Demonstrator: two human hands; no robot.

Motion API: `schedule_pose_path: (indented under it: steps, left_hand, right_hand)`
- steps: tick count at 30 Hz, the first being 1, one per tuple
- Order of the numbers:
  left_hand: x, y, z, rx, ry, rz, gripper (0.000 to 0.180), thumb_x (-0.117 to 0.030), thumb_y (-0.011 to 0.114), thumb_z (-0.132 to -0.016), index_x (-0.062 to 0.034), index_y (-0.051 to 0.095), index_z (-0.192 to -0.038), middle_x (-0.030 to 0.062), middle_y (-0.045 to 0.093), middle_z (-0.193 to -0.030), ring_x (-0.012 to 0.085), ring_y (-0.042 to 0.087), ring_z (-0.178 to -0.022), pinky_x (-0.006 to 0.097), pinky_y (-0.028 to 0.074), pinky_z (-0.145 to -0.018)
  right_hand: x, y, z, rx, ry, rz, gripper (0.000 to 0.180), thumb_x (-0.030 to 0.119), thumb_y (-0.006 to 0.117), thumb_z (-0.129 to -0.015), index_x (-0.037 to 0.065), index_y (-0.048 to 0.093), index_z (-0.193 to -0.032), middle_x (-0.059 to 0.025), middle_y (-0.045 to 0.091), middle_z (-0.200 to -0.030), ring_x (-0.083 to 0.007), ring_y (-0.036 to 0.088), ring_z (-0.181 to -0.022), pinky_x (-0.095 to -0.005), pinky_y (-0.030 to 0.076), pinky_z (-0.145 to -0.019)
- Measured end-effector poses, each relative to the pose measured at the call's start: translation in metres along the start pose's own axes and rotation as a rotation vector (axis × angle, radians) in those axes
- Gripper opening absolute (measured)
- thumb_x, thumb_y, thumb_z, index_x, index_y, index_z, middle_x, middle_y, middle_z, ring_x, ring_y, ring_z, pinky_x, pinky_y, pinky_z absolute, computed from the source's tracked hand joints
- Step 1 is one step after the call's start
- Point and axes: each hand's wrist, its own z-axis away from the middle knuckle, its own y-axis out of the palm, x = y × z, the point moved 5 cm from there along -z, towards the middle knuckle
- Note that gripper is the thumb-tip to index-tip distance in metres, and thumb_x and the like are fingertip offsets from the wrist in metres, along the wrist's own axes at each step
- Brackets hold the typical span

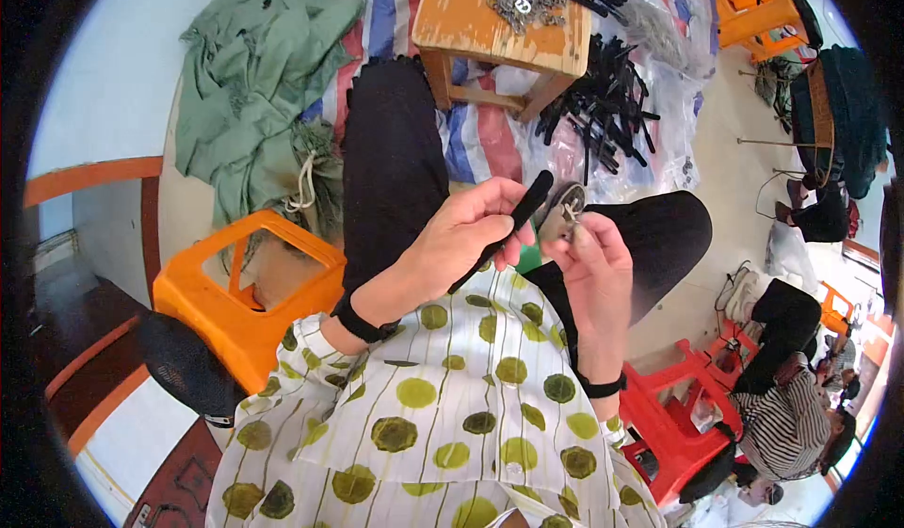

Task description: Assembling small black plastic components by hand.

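Note:
My left hand (468, 229) is closed around a black fabric strap (534, 198), whose rounded end sticks up past the thumb. A short way to its right, my right hand (599, 262) pinches a small metal fitting (571, 215) between thumb and fingertips. The fitting is too small to make out its exact kind, and a grey shoe (562, 198) behind it blurs its outline. Strap and fitting appear apart. Beyond my knees, a pile of small metal fittings (524, 2) lies on a worn wooden stool (452, 21). Many loose black straps (603, 104) are heaped beside it.
Green cloth (254, 76) spreads over the striped sheet (384, 10) at the far left. An orange plastic stool (188, 288) stands by my left thigh. Red plastic stools (664, 406) are at the right, where another person in a striped top (782, 424) sits.

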Motion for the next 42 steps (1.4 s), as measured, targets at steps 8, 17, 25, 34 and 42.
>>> schedule_pose_path:
  steps: [8,17,25,34,42]
  left_hand:
    - [0.005,0.013,0.012,-0.128,0.065,-0.119,0.022,-0.003,0.051,-0.084,-0.0018,0.048,-0.106,0.0034,0.055,-0.082,0.0082,0.048,-0.061,0.022,0.04,-0.054]
    - [0.003,0.017,0.017,-0.268,0.229,-0.316,0.018,-0.002,0.057,-0.081,-0.0029,0.049,-0.097,-0.0006,0.05,-0.075,0.0049,0.047,-0.058,0.019,0.038,-0.05]
    - [0.007,0.012,0.018,-0.254,0.208,-0.149,0.015,-0.004,0.057,-0.081,-0.0058,0.05,-0.093,0.0007,0.053,-0.077,0.0084,0.047,-0.058,0.022,0.038,-0.051]
    - [0.017,0.011,0.014,-0.17,0.136,-0.018,0.012,-0.006,0.055,-0.082,-0.008,0.05,-0.093,0.0013,0.053,-0.076,0.0091,0.047,-0.059,0.022,0.037,-0.051]
    - [0.023,0.007,0.008,-0.139,0.119,0.135,0.025,-0.006,0.044,-0.086,-0.0022,0.051,-0.109,0.0044,0.054,-0.08,0.014,0.051,-0.069,0.026,0.041,-0.059]
  right_hand:
    - [0.0,0.021,0.002,0.043,-0.238,0.374,0.014,0.0,0.059,-0.084,-0.002,0.057,-0.097,-0.0057,0.064,-0.089,-0.0076,0.059,-0.079,-0.0199,0.046,-0.073]
    - [-0.002,0.028,0.012,0.061,-0.396,0.556,0.013,0.002,0.059,-0.084,-0.002,0.058,-0.096,-0.005,0.064,-0.09,-0.0082,0.058,-0.083,-0.0219,0.046,-0.076]
    - [-0.003,0.03,0.015,0.094,-0.379,0.519,0.014,0.007,0.057,-0.086,-0.001,0.058,-0.098,-0.0029,0.062,-0.088,-0.0071,0.056,-0.08,-0.0215,0.045,-0.075]
    - [-0.011,0.03,0.012,0.13,-0.294,0.452,0.012,0.008,0.056,-0.088,-0.001,0.057,-0.095,-0.0026,0.061,-0.085,-0.0065,0.055,-0.077,-0.0209,0.044,-0.071]
    - [-0.022,0.014,-0.002,0.158,-0.081,0.083,0.012,0.012,0.056,-0.088,0.001,0.056,-0.093,-0.0033,0.06,-0.084,-0.0105,0.057,-0.073,-0.0237,0.046,-0.072]
